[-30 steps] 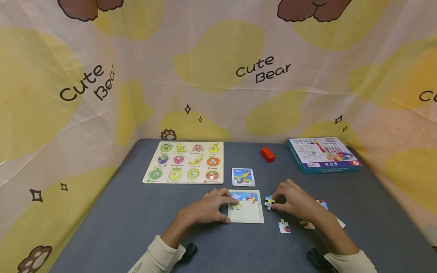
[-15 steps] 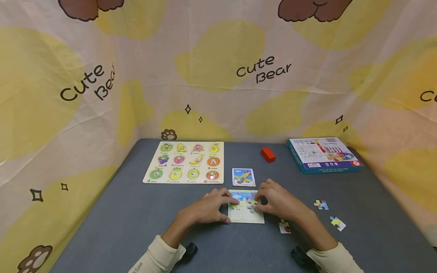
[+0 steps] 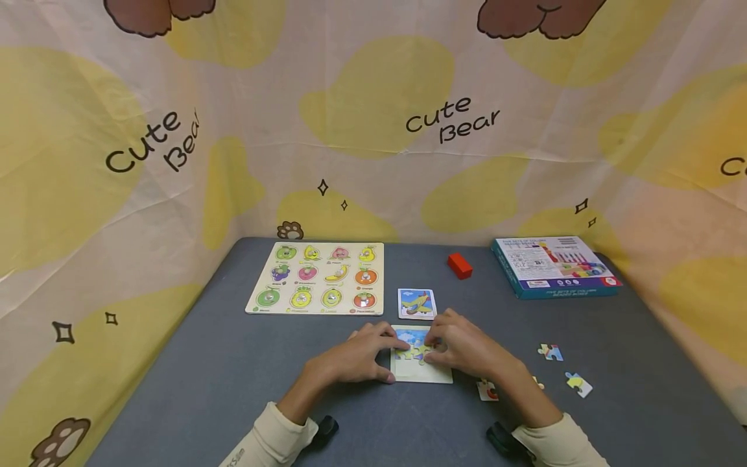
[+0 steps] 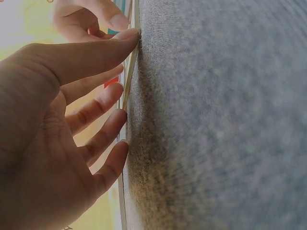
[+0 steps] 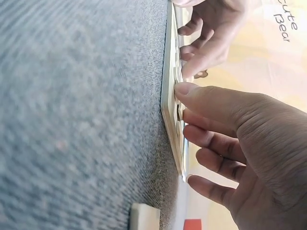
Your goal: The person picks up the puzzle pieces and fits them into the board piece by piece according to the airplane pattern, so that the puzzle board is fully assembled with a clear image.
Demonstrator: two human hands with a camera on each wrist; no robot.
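A small puzzle board (image 3: 421, 373) lies on the grey table, its upper part filled with jigsaw pieces showing sky and plane. My left hand (image 3: 363, 353) rests at its left side, index finger reaching over the placed pieces and thumb at the near left edge; its other fingers (image 4: 103, 136) are loosely extended. Over the board's right half, my right hand (image 3: 467, 345) pinches a yellow-and-blue jigsaw piece (image 3: 421, 353), partly covered by the fingers. In the right wrist view, thumb and fingers of the right hand (image 5: 268, 134) meet at the pieces on the board (image 5: 168, 96).
Loose jigsaw pieces lie to the right: one (image 3: 550, 352), another (image 3: 578, 384), and one (image 3: 487, 390) near my right forearm, which partly hides a further piece. Behind the board are a plane card (image 3: 417, 304), a fruit board (image 3: 318, 285), a red block (image 3: 460, 266) and a flat box (image 3: 560, 272).
My right hand has carried the jigsaw piece leftward from beside the board onto it, then further left against the placed pieces. The left hand has stayed in place.
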